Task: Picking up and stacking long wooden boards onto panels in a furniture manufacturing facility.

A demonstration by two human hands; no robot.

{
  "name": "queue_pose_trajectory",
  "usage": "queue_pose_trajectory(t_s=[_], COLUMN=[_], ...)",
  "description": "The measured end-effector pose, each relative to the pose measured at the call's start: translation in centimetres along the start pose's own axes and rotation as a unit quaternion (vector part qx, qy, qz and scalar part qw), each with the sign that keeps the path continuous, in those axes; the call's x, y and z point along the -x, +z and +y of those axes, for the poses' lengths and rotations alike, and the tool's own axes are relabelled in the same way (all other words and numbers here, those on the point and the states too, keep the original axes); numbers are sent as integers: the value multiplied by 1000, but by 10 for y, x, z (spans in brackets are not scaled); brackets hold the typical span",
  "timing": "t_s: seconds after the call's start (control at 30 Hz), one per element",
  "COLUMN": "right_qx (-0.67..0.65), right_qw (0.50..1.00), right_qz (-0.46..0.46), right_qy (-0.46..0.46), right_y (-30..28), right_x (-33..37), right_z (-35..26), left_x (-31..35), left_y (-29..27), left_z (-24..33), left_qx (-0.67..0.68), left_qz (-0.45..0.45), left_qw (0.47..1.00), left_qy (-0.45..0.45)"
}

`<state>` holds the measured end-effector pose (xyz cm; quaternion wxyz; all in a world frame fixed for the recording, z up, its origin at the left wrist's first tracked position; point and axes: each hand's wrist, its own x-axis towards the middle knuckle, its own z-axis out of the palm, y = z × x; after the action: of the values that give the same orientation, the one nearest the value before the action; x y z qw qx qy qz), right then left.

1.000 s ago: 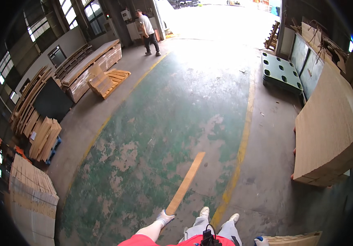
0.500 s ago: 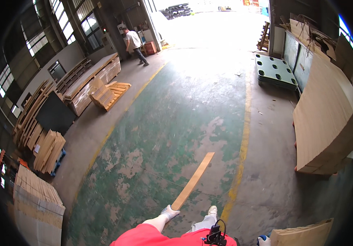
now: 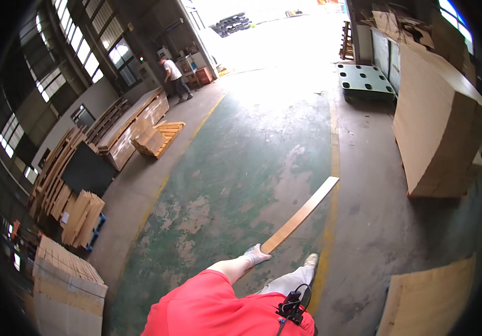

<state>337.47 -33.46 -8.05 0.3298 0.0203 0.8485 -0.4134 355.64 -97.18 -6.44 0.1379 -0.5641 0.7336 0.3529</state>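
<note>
My left hand (image 3: 257, 255), in a whitish work glove, is closed round the near end of a long, narrow wooden strip (image 3: 299, 215). The strip points away and to the right above the worn green floor, and its far end overlaps the yellow line in the picture. My left arm, bare below a red sleeve, reaches forward from the lower edge. My right hand is out of the picture. At the lower right stands a pale wooden panel or stack of panels (image 3: 428, 297), cut off by the lower edge.
A tall stack of wooden sheets (image 3: 437, 123) stands right, beyond it green-white plastic pallets (image 3: 367, 78). Along the left are stacked boards (image 3: 67, 280), a dark panel (image 3: 89, 171) and a small wooden pallet (image 3: 168, 137). A person (image 3: 175, 78) is near the bright doorway.
My left hand and the strip have moved forward and right, with the strip's far end swinging right. My gloved right hand has left the picture. The distant person has changed stance.
</note>
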Motion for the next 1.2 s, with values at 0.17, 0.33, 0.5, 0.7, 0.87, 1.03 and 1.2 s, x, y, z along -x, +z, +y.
queue_pose_trajectory(t_s=[0.17,0.33,0.5,0.7,0.87,1.03,1.2], right_qx=[-88,-49,-58,-166,-150,-238,-301], right_qw=[985,987,993,958,945,890,894], right_qz=[-34,-73,21,132,190,255,236], right_qy=[143,134,97,195,221,294,234], right_y=[19,24,15,-9,-95,-83,-67], right_x=[57,104,131,120,123,129,119], right_z=[73,100,160,178,98,165,214], left_x=[53,78,74,72,52,106,166], left_y=[43,78,118,202,280,368,395], left_z=[6,28,86,195,241,354,434], left_qx=[-65,-132,-213,-223,-210,-317,-301], left_qz=[-25,-59,-80,-136,-159,-219,-268], left_qw=[995,983,958,936,912,851,847], left_qy=[73,113,172,237,315,356,346])
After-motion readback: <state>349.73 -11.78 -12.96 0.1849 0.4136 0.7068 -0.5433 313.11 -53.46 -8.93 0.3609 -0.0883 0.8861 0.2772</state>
